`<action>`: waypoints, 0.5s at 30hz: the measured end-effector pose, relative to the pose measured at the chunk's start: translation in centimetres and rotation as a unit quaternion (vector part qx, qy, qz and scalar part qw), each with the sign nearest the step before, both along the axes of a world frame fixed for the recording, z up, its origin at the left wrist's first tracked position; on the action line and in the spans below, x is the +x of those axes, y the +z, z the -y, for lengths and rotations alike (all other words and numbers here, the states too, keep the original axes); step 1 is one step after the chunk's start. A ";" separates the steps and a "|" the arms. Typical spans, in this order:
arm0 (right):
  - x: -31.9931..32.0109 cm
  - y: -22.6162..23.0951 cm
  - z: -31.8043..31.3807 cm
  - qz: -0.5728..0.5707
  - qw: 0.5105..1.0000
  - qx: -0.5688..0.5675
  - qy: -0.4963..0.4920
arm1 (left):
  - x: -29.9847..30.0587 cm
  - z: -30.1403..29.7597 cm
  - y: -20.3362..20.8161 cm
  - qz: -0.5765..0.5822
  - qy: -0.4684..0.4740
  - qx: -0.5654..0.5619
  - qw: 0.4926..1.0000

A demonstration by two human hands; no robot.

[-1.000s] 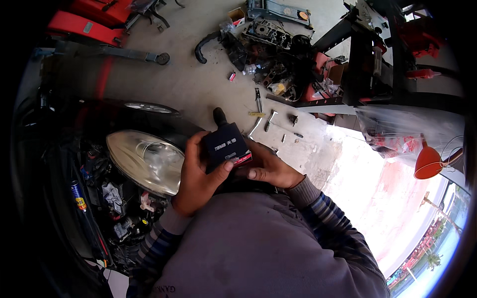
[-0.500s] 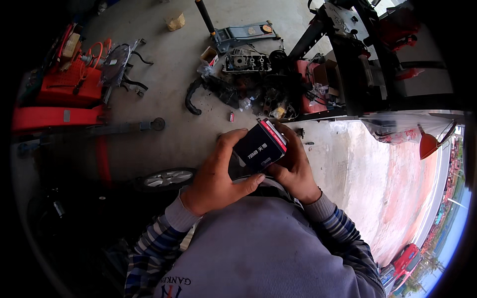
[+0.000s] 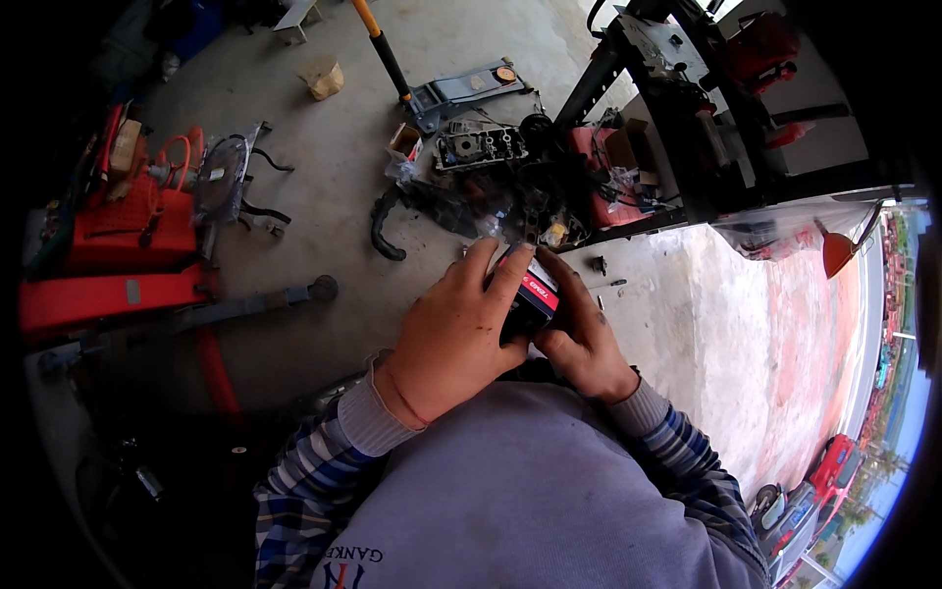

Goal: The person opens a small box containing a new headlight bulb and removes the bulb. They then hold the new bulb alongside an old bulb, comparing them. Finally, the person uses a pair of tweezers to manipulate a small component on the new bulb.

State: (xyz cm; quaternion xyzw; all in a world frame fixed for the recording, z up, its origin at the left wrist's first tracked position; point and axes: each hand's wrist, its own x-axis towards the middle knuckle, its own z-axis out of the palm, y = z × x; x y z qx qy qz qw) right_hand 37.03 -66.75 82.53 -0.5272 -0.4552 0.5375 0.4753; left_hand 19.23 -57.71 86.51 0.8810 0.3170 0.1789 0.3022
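A small dark box with a red and white band is held in front of my chest between both hands. My left hand wraps its left side, with fingers laid over the far top edge and the thumb underneath near the lower edge. My right hand grips the box's right side, its long fingers stretched along that side and its thumb bent in at the near corner. The fingers cover much of the box, so whether its end flap is up or down cannot be made out.
On the floor ahead lie a black curved hose, an engine part and a floor jack. Red equipment stands at left, with a metal arm reaching inward. A black metal frame rises at right.
The box has turned so its red and white banded side faces up more. My left hand has moved from its left face onto its top edge. The whole view has shifted slightly.
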 end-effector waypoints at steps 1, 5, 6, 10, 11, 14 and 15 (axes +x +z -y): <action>-0.2 -0.7 -0.1 0.041 0.999 0.018 0.006 | 0.2 0.4 0.0 -0.004 0.011 0.029 1.000; -1.7 1.2 -1.4 0.083 0.995 -0.046 -0.001 | -0.4 1.3 -0.8 0.032 0.073 0.063 0.995; -2.3 2.1 -1.8 0.073 0.996 -0.048 -0.003 | -0.7 1.3 -1.0 0.050 0.079 0.077 0.993; -3.8 2.8 -3.4 0.043 0.995 -0.085 0.003 | -2.5 0.8 -1.9 0.107 0.096 0.106 0.984; -4.2 2.8 -3.9 0.047 0.995 -0.091 0.008 | -3.0 0.6 -2.2 0.118 0.098 0.108 0.982; -5.3 3.3 -4.9 0.055 0.991 -0.121 0.018 | -4.2 0.5 -2.9 0.147 0.106 0.107 0.978; -5.6 3.4 -5.1 0.056 0.989 -0.133 0.019 | -4.5 0.4 -3.2 0.136 0.108 0.109 0.979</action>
